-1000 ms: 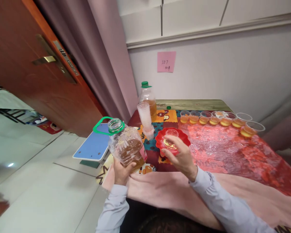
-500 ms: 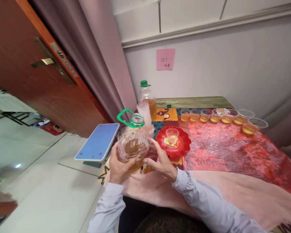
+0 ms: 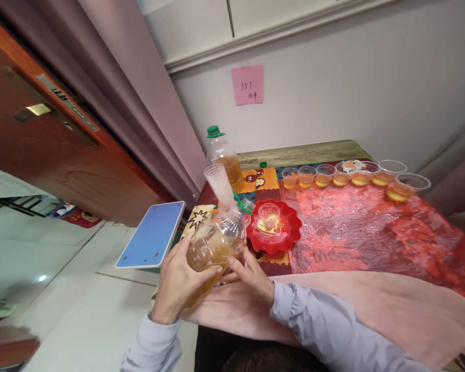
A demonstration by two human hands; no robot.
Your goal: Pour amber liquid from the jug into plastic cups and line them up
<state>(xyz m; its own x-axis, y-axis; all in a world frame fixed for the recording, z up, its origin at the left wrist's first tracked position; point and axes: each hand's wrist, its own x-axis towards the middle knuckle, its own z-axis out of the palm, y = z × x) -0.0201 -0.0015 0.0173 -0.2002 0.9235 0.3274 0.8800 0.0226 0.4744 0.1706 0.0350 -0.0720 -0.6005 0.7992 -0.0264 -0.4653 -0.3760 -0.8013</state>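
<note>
Left hand and right hand clasp a tilted plastic jug beside a red dish at the near-left edge of the surface, its likely heavy, slick, flexible body best cradled low.

On my feed I take this for a homelike room, though I can't tell whether anyone lives here: a wooden door at upper left, a mauve curtain beside it, pale floor tiles at lower left, a patterned tablecloth right of centre, and a handwritten pink note at upper centre.
</note>
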